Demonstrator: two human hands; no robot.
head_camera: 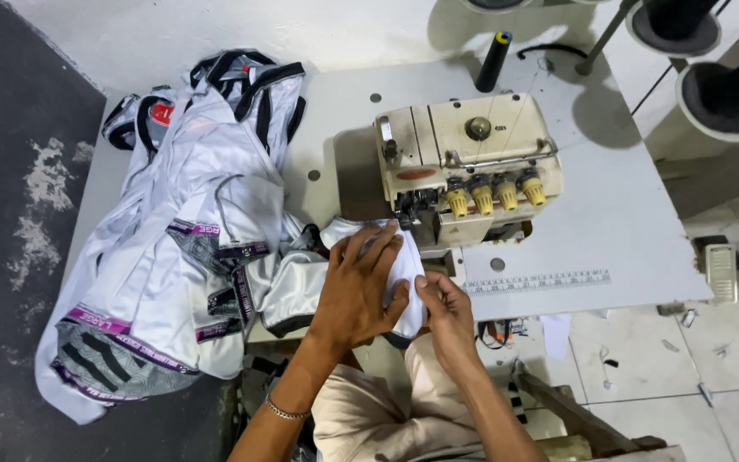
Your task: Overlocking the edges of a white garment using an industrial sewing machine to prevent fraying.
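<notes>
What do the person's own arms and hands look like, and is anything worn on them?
Both forearms are bare, with no sleeves in view and no gloves. The left hand has a thin silver-coloured chain bracelet at the wrist. The right hand shows no bracelet, watch or ring. The fingers are uncovered.
</notes>
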